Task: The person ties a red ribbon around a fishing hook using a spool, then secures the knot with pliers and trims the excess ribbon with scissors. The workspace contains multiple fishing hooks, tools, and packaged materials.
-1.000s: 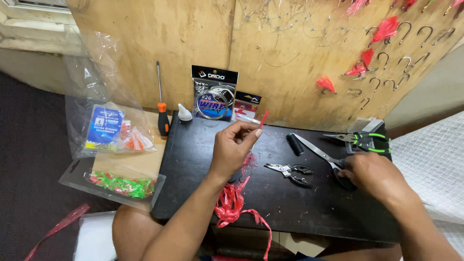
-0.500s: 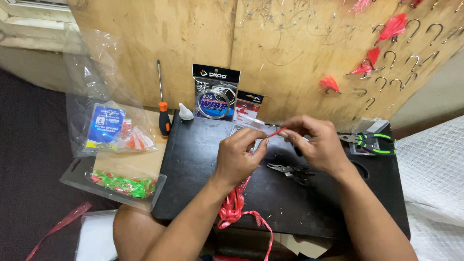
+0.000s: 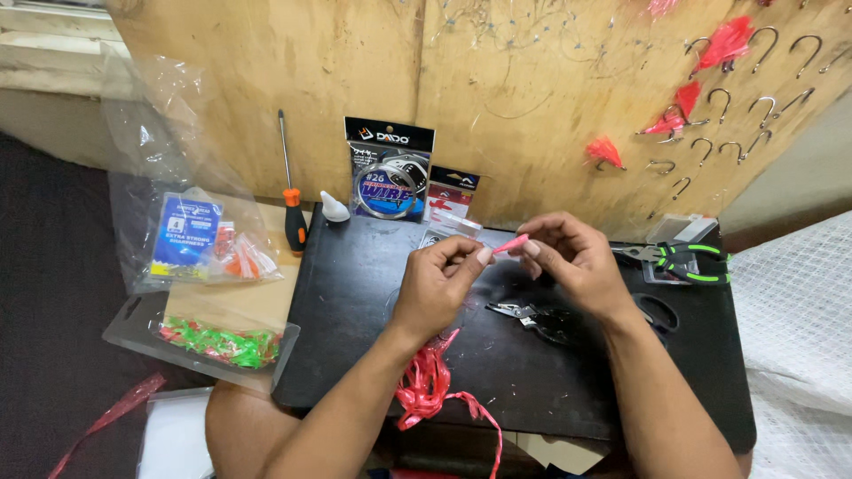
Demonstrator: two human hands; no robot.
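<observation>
My left hand (image 3: pixel 439 284) and my right hand (image 3: pixel 572 257) meet above the black work surface (image 3: pixel 355 337), both pinching a small pink piece (image 3: pixel 511 244) between their fingertips. A bundle of red-pink plastic strips (image 3: pixel 430 386) hangs under my left wrist, over the surface's near edge. Small black pliers (image 3: pixel 524 313) lie on the surface just below my hands.
Green-handled pliers (image 3: pixel 688 260) lie at the right. An orange-handled screwdriver (image 3: pixel 291 204), a small white cap (image 3: pixel 334 208) and a wire coil packet (image 3: pixel 389 173) lean at the back. Clear bags (image 3: pixel 191 239) and a tray of green bits (image 3: pixel 213 341) sit left. Hooks hang on the wooden board (image 3: pixel 728 98).
My right hand left the scissors at the right of the surface and came to the middle to meet my left hand. Both now pinch the pink piece.
</observation>
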